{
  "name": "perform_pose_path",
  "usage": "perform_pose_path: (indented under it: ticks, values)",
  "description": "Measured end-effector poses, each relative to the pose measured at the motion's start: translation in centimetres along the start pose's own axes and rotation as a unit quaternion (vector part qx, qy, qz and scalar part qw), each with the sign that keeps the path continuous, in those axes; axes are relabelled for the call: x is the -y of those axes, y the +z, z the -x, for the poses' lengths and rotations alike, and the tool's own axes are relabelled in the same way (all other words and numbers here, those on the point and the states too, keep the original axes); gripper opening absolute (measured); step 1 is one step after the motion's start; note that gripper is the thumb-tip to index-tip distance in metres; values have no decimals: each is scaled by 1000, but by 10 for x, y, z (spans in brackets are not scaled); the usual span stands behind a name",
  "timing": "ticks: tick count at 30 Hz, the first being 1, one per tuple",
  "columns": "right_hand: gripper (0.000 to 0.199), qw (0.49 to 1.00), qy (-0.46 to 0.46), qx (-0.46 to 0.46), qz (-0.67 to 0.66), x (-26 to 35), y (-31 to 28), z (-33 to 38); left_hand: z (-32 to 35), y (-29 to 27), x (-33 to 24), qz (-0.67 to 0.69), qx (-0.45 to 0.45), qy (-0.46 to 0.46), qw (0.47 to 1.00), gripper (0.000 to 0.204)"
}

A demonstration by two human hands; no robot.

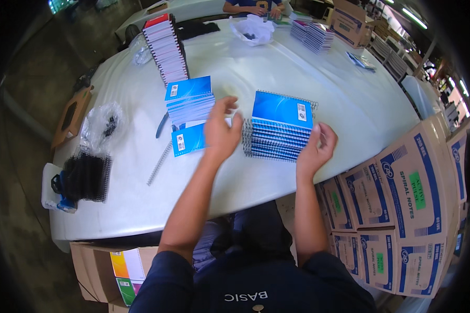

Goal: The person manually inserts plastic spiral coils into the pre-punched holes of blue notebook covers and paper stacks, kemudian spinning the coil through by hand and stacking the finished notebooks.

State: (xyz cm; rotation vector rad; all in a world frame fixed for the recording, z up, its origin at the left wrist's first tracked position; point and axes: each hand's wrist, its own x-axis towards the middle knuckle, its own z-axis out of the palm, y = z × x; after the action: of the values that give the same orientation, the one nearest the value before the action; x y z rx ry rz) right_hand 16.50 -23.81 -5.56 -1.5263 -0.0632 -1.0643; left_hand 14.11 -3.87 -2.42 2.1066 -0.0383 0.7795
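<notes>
My left hand (224,130) is slightly smeared by motion, its fingers apart and holding nothing I can see. It hovers over the right end of a loose blue notebook cover (188,141), just in front of a fanned pile of blue-covered sheets (190,107). To its right stands a stack of blue spiral notebooks (282,108), wire coils showing at both sides. My right hand (317,148) is beside the stack's near right corner, loosely curved with thumb and fingers apart. Whether its fingertips touch the notebooks I cannot tell. A loose wire coil (159,164) lies left of the cover.
A tall stack of bound books with a red top (156,21) rises behind the sheets. A blue-handled tool (162,125), black coils (86,175) and a plastic bag (102,125) lie left. Cartons (402,182) crowd the right edge. Another person's hands (266,10) are across the table.
</notes>
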Motion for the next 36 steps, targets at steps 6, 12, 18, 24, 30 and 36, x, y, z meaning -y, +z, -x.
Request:
perform_pose_path:
  ticks: [6, 12, 18, 24, 30, 36]
  values:
    - [24, 981, -122, 123, -90, 25, -21, 62, 52, -57, 66, -299, 114, 114, 940, 38]
    - [45, 851, 33, 507, -132, 58, 4, 104, 101, -102, 10, -202, 235, 108, 945, 32]
    - [20, 807, 265, 478, -221, 25, 16, 118, 105, -104, 18, 1, -13, -68, 998, 49]
    - [38, 774, 292, 505, -248, 23, 24, 116, 136, -68, 41, 269, -7, -248, 931, 57]
    - [41, 798, 225, 494, -262, 16, 25, 113, 139, -77, 45, 131, 88, -201, 967, 53]
    - [27, 722, 232, 616, -214, 22, 20, 113, 115, -104, 67, -367, 95, -95, 920, 27]
